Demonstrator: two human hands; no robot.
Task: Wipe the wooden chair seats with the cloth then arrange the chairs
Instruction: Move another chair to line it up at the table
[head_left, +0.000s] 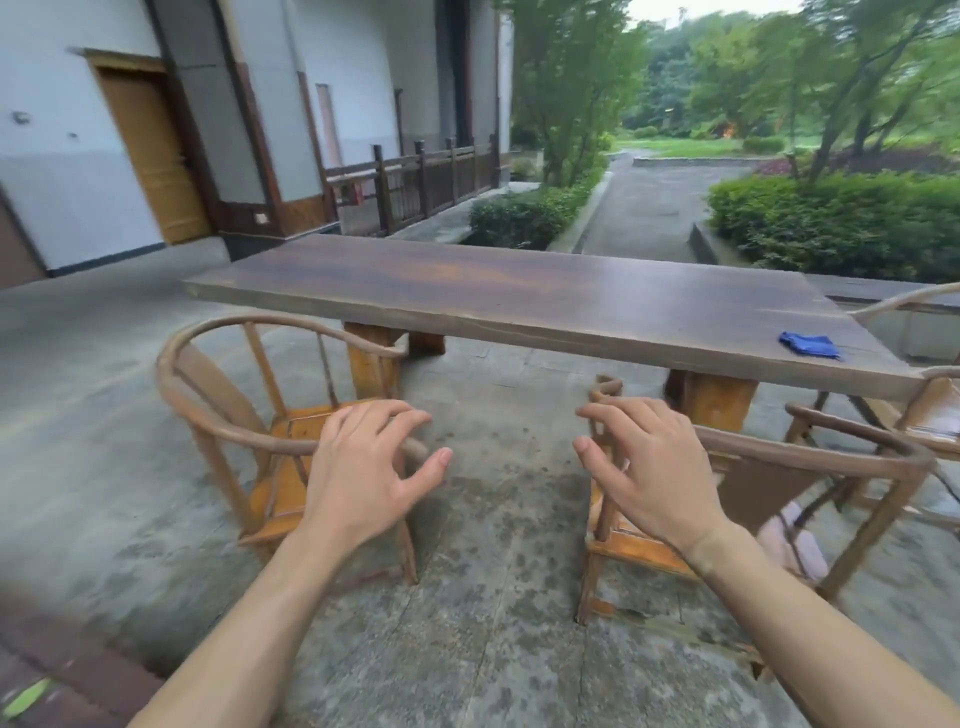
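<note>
On mottled concrete, round-backed wooden chairs (270, 415), slab table (519, 296)

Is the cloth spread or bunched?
Bunched: the cloth sits as a small crumpled heap on the table, near its right end, held by neither hand.

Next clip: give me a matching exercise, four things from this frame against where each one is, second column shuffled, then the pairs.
Things:
1. cloth
2. left hand
3. right hand
4. door

Places:
A. in the wall at far left
B. open, over the left chair
C. on the table, near its right end
D. open, over the right chair

Pairs: 1-C, 2-B, 3-D, 4-A
</note>
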